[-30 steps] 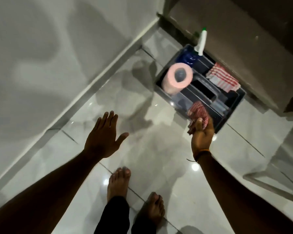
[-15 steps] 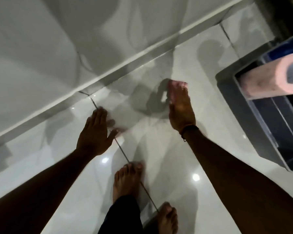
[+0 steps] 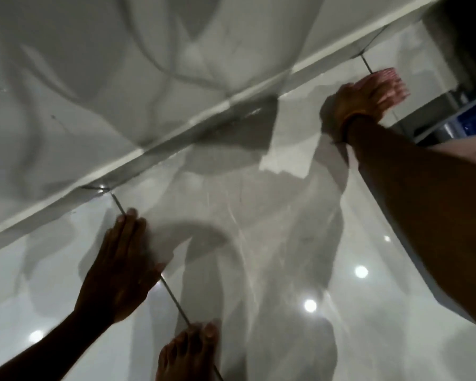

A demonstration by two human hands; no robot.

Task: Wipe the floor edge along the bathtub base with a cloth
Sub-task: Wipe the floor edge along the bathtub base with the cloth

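Note:
My right hand reaches far forward at the upper right and presses a red-and-white checked cloth flat on the glossy floor, close to the bathtub base. Only the cloth's far edge shows beyond my fingers. The white bathtub side fills the upper left, and its base edge runs diagonally from lower left to upper right. My left hand lies flat on the floor tiles at lower left, fingers together, holding nothing, a short way from the base edge.
My bare foot stands at the bottom centre on a grout line. A dark grey caddy with a blue item inside sits at the right edge, behind my right forearm. Glossy pale floor tiles reflect ceiling lights.
I have bent lower toward the floor. My right hand carried the cloth from the caddy down to the floor by the bathtub base. My left hand came down flat on the tiles.

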